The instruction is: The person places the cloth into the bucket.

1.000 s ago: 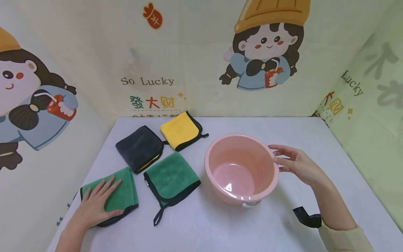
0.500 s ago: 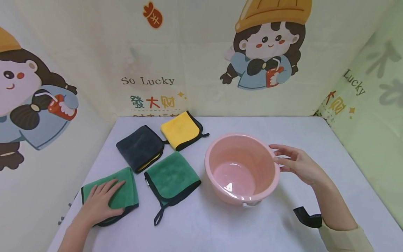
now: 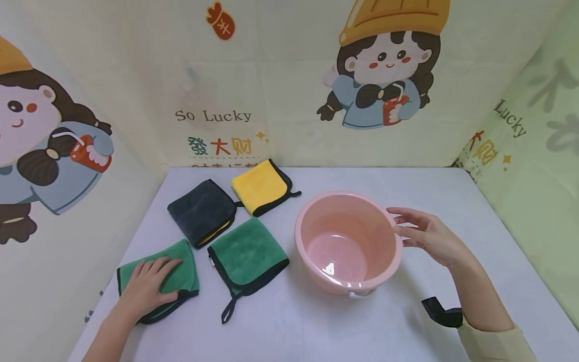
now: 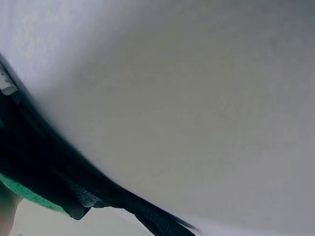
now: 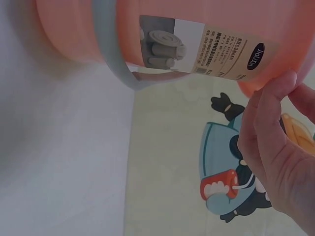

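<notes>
Your left hand [image 3: 147,289], fingers bent, lies directly over the leftmost green cloth [image 3: 186,266] (whether it pinches, one cannot tell); a second green cloth [image 3: 251,251] lies between it and the pink bucket [image 3: 350,221], whose right rim your right hand [image 3: 427,236] grips.

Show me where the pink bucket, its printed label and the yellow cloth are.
Pink bucket [image 3: 344,254]: head view, on its bare inside floor.
Label [image 5: 210,49]: right wrist view, near the middle of its printed face.
Yellow cloth [image 3: 261,188]: head view, middle of its yellow face.
</notes>
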`<act>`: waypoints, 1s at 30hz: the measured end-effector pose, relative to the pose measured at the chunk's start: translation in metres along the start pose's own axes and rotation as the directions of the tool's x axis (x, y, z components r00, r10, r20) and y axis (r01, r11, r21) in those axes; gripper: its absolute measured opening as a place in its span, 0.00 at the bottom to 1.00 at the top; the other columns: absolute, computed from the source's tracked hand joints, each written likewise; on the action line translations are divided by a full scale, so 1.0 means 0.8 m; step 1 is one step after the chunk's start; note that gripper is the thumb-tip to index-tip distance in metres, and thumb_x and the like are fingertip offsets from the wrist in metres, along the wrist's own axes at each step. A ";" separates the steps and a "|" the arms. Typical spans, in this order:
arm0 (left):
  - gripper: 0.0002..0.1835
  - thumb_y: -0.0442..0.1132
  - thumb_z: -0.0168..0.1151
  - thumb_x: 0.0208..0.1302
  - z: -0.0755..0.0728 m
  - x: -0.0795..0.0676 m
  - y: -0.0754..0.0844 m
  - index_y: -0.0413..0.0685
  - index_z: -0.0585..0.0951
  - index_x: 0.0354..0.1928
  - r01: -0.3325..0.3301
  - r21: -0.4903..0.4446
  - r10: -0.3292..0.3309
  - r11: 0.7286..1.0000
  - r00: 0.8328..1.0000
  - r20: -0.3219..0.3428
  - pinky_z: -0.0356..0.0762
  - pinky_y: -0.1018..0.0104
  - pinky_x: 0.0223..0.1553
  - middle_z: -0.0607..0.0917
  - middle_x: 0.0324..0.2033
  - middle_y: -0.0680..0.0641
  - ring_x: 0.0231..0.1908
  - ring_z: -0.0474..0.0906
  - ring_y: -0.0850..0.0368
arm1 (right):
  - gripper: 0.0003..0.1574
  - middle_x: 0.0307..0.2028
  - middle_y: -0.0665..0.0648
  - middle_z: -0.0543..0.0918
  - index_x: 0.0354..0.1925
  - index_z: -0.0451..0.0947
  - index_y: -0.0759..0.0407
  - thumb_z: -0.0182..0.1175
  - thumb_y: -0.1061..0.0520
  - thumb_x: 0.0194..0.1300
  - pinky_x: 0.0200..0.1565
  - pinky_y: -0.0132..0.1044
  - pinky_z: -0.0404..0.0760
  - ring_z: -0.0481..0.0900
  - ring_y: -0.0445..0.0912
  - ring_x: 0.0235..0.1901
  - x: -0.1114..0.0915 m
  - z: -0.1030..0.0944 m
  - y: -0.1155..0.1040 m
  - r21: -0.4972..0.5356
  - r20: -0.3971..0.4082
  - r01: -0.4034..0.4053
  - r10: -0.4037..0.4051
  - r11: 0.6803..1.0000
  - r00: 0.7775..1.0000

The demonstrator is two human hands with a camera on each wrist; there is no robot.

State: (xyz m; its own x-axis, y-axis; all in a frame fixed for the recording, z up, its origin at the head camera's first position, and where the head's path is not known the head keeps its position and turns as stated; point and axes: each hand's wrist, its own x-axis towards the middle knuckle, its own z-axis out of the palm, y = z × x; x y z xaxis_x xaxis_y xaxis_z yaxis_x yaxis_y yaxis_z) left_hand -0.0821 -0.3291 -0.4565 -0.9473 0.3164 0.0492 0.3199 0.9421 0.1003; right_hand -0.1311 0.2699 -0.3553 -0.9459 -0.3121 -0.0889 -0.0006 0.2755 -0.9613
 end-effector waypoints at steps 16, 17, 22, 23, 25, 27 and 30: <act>0.31 0.42 0.67 0.44 0.014 0.002 -0.001 0.40 0.72 0.53 -0.068 0.078 0.082 0.995 0.978 -0.190 0.60 0.42 0.49 0.75 0.46 0.39 0.44 0.69 0.38 | 0.29 0.44 0.50 0.75 0.61 0.63 0.64 0.55 0.63 0.63 0.38 0.36 0.80 0.80 0.40 0.39 0.000 -0.001 -0.001 0.004 0.013 0.016 -0.016 1.000 1.000; 0.31 0.42 0.67 0.45 0.015 0.002 -0.001 0.39 0.72 0.53 -0.069 0.086 0.084 0.994 0.977 -0.197 0.60 0.43 0.49 0.75 0.46 0.39 0.44 0.69 0.38 | 0.28 0.44 0.50 0.75 0.61 0.63 0.64 0.55 0.63 0.63 0.38 0.36 0.80 0.80 0.40 0.39 0.000 -0.001 0.000 0.006 0.013 0.015 -0.015 1.000 1.000; 0.26 0.54 0.49 0.64 0.022 0.004 0.000 0.39 0.71 0.53 -0.060 0.100 0.082 0.993 0.968 -0.236 0.60 0.44 0.49 0.75 0.45 0.39 0.41 0.68 0.38 | 0.28 0.44 0.50 0.76 0.61 0.64 0.64 0.55 0.63 0.63 0.39 0.36 0.80 0.80 0.40 0.39 0.000 0.000 0.001 0.018 0.012 0.013 -0.013 1.000 1.000; 0.28 0.57 0.43 0.67 0.023 0.004 0.000 0.38 0.71 0.53 -0.057 0.102 0.081 0.993 0.966 -0.245 0.60 0.44 0.49 0.75 0.45 0.39 0.41 0.68 0.38 | 0.27 0.44 0.50 0.76 0.60 0.64 0.64 0.55 0.63 0.63 0.39 0.36 0.80 0.80 0.39 0.39 0.000 0.000 0.001 0.017 0.012 0.011 -0.011 1.000 1.000; 0.35 0.62 0.29 0.68 0.025 0.005 0.001 0.38 0.71 0.53 -0.048 0.102 0.073 0.994 0.962 -0.261 0.60 0.44 0.49 0.75 0.44 0.38 0.41 0.68 0.37 | 0.27 0.44 0.49 0.76 0.60 0.64 0.64 0.55 0.62 0.63 0.39 0.36 0.80 0.80 0.39 0.40 0.000 0.000 0.001 0.014 0.009 0.007 -0.007 1.000 1.000; 0.40 0.63 0.20 0.67 0.026 0.005 0.001 0.37 0.71 0.53 -0.038 0.104 0.066 0.994 0.958 -0.278 0.61 0.44 0.48 0.75 0.43 0.38 0.40 0.68 0.37 | 0.27 0.44 0.49 0.76 0.60 0.64 0.65 0.55 0.62 0.63 0.39 0.36 0.80 0.80 0.39 0.39 0.000 0.000 0.001 0.008 0.007 0.002 -0.002 1.000 1.000; 0.43 0.64 0.14 0.65 0.028 0.006 0.001 0.37 0.71 0.52 -0.026 0.114 0.061 0.993 0.949 -0.310 0.62 0.43 0.46 0.74 0.42 0.37 0.39 0.69 0.37 | 0.27 0.44 0.48 0.76 0.60 0.64 0.64 0.56 0.62 0.63 0.39 0.36 0.80 0.80 0.39 0.39 0.000 0.000 0.001 0.006 0.005 -0.003 0.003 1.000 1.000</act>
State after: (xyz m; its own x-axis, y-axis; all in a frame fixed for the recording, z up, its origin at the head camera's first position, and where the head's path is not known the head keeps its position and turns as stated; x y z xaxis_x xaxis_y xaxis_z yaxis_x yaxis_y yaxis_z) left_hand -0.0867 -0.3243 -0.4783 -0.8748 0.3229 0.3612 0.3407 0.9401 -0.0153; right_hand -0.1308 0.2700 -0.3565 -0.9443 -0.3155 -0.0933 0.0047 0.2709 -0.9626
